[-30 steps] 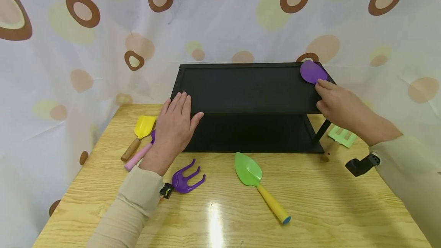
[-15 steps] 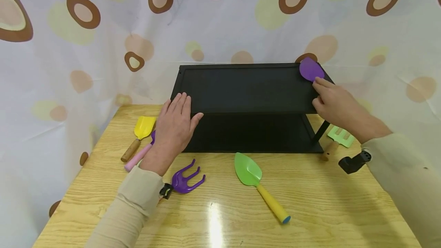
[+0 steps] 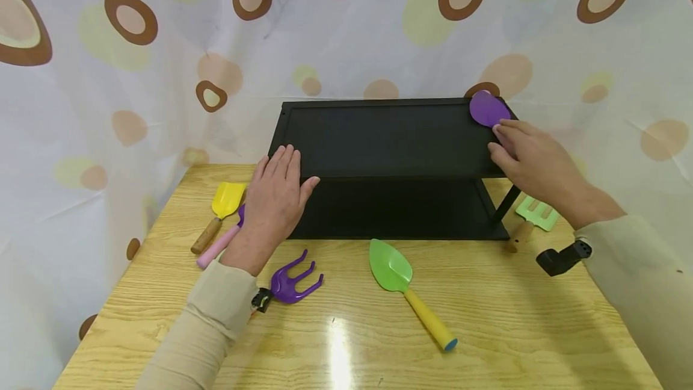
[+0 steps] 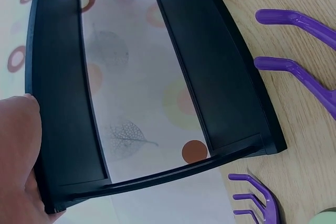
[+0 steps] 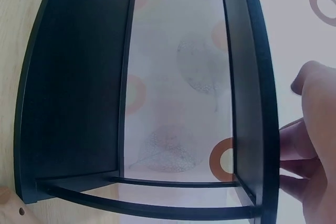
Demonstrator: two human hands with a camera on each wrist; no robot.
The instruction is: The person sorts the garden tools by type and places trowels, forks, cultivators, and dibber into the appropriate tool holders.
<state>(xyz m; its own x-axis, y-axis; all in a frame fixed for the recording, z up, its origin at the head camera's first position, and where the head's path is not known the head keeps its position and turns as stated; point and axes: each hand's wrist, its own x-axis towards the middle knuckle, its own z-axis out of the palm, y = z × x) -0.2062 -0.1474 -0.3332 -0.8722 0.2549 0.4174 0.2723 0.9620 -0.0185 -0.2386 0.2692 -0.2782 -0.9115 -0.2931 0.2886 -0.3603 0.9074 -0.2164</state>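
A black two-tier shelf [image 3: 379,140] stands on the table. My left hand [image 3: 271,203] rests on the left end of its top board, fingers straight and thumb at the front edge. On the top board's right end lies a toy trowel with a purple blade [image 3: 487,108]. My right hand [image 3: 533,155] is over the trowel's pinkish handle and hides most of it. Its thumb stands apart from the fingers, with part of the handle showing in between. In the right wrist view the fingers [image 5: 299,145] reach behind the top board and the thumb is raised.
In front of the shelf lie a purple hand fork [image 3: 287,284] and a green trowel [image 3: 391,266] with yellow handle. Left are a yellow shovel [image 3: 227,198] and a pink-handled purple tool [image 3: 219,247]. A green slotted tool [image 3: 538,214] lies right. Patterned cloth hangs behind.
My right hand first shifted slightly left with the trowel; its thumb and fingers have since spread, loosening their pinch on the handle. The left hand stays in place.
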